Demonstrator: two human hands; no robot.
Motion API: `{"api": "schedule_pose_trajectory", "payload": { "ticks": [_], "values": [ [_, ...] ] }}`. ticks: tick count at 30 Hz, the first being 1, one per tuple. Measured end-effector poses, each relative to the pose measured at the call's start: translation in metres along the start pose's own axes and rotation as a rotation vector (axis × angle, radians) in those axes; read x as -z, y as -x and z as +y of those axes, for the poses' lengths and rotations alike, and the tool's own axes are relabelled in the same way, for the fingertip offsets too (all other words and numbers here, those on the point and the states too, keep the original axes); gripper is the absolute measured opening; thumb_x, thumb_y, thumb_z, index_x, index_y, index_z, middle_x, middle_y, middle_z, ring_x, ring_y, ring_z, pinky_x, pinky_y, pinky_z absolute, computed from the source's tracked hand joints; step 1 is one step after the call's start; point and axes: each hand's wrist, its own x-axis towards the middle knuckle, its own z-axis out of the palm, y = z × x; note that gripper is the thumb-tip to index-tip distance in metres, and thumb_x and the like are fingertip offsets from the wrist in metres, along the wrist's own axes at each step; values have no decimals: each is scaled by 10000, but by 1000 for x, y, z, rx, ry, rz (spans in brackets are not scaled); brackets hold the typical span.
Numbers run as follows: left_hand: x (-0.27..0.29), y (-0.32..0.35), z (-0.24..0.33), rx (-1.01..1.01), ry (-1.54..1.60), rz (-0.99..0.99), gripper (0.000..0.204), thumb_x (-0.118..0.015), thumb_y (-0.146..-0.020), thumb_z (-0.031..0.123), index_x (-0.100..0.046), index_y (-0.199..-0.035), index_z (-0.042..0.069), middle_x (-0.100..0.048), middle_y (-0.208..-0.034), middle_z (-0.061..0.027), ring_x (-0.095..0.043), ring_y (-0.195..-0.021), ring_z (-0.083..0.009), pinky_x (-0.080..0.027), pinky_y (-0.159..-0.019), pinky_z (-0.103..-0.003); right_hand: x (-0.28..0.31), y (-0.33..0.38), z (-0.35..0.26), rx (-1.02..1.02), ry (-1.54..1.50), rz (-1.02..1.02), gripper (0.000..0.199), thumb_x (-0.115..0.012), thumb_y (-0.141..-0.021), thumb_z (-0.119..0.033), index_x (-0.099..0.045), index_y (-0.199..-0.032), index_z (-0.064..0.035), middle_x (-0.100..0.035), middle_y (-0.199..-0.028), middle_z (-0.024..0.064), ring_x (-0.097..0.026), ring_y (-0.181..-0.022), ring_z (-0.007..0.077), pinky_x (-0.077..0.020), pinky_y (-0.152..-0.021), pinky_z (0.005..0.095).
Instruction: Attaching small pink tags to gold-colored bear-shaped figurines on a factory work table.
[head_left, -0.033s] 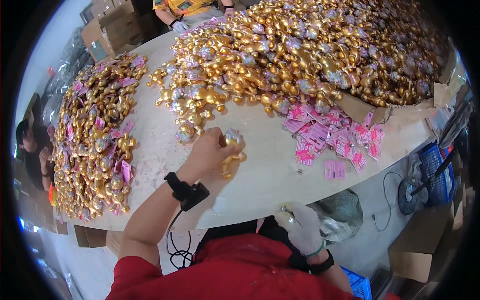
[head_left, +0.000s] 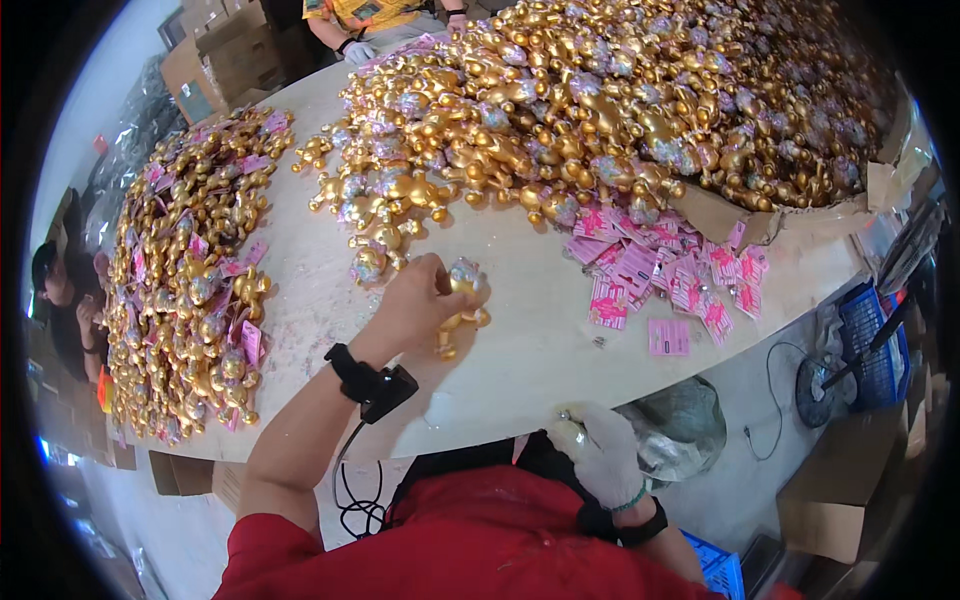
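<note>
My left hand (head_left: pixel 415 305), with a black band on its wrist, grips a gold toy figure (head_left: pixel 465 300) that lies on the pale table (head_left: pixel 520 370). The figure's legs stick out below my fingers. My right hand (head_left: pixel 600 455) wears a white glove and hangs at the table's near edge. Its fingers are curled around a small shiny thing (head_left: pixel 567 417) that I cannot make out. A few loose gold figures (head_left: pixel 375 255) lie just beyond my left hand.
A big heap of gold figures (head_left: pixel 620 110) fills the far right of the table, and another heap (head_left: pixel 190 270) the left. Pink tags (head_left: pixel 670 275) lie scattered on the right. A person (head_left: pixel 60 290) sits at left, another (head_left: pixel 370 20) across. Blue basket (head_left: pixel 875 340) and cardboard box (head_left: pixel 850 480) stand on the floor.
</note>
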Motion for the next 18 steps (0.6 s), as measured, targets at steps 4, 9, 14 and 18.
{"api": "schedule_pose_trajectory", "payload": {
  "ticks": [4, 9, 14, 18],
  "values": [
    [5, 13, 5, -155, 40, -7, 375, -788, -746, 204, -534, -942, 9, -560, -845, -98, -546, -655, -180, -459, -608, -310, 0, -1, 0, -76, -98, 1, 146, -612, -858, -106, -651, -954, -2, -623, -707, 60, -566, -622, 124, -456, -579, 285],
    [15, 61, 41, -26, 281, -186, 425, -792, -717, 192, -548, -1019, 20, -554, -857, -108, -571, -747, -212, -479, -685, -316, 12, -2, -4, 18, -65, -21, 149, -622, -867, -115, -663, -960, -6, -639, -726, 64, -598, -634, 127, -477, -590, 281],
    [12, 114, 51, -312, 285, -442, 540, -804, -730, 271, -575, -1160, 37, -535, -969, -97, -575, -847, -224, -495, -727, -306, 18, 1, -11, 247, -35, -69, 143, -653, -859, -144, -660, -924, -17, -643, -847, 165, -621, -749, 347, -497, -659, 381],
    [0, 137, 43, -238, 301, -535, 534, -805, -745, 324, -582, -1139, 40, -529, -962, -94, -580, -832, -243, -507, -713, -332, 16, 11, -13, 223, 94, -251, 129, -631, -868, -155, -639, -923, -38, -618, -809, 133, -608, -721, 331, -490, -652, 414]
  ]
}}
